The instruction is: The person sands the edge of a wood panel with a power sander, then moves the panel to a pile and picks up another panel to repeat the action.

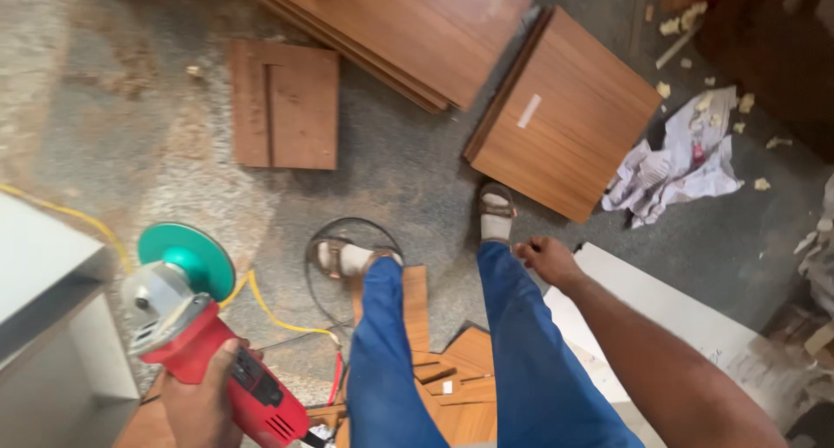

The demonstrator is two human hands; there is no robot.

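My left hand [201,400] grips the red body of an angle grinder [195,331] with a grey head and a green disc [193,255], held low at the left. A yellow cord [261,305] runs from it across the floor. My right hand [546,258] hangs beside my right leg with fingers loosely curled, holding nothing. My legs in blue trousers [452,352] and sandalled feet [497,212] stand on a grey, dusty floor. Small wood offcuts [456,370] lie between and behind my feet.
Brown wooden panels lie ahead: a small one [285,105], a stack [408,22] and a square one [565,109]. Crumpled paper [682,165] and wood scraps sit at the right. A white board [678,313] lies by my right leg. A white cabinet [43,309] stands at the left.
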